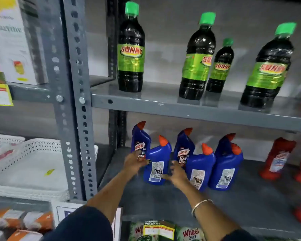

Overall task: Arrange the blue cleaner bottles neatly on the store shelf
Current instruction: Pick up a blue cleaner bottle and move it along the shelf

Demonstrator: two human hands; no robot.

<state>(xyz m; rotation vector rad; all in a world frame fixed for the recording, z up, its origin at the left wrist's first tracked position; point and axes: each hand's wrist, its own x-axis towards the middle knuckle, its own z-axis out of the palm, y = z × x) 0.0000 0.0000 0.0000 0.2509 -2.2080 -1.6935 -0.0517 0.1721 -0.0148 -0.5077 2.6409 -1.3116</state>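
Several blue cleaner bottles with orange caps stand on the grey lower shelf (233,202). Some face label-forward at the back (140,141) (184,146); others show their back labels in front (200,169) (226,168). The front-left blue bottle (157,159) stands upright between my hands. My left hand (135,160) presses its left side with fingers curled around it. My right hand (176,173), with a bangle at the wrist, holds its right side. Both hands are slightly blurred.
Red cleaner bottles (278,157) stand at the right of the same shelf. Dark bottles with green caps (131,49) line the shelf above. A grey perforated upright (75,105) borders the left, with white baskets (30,162) beyond it. Detergent packets (189,233) lie below.
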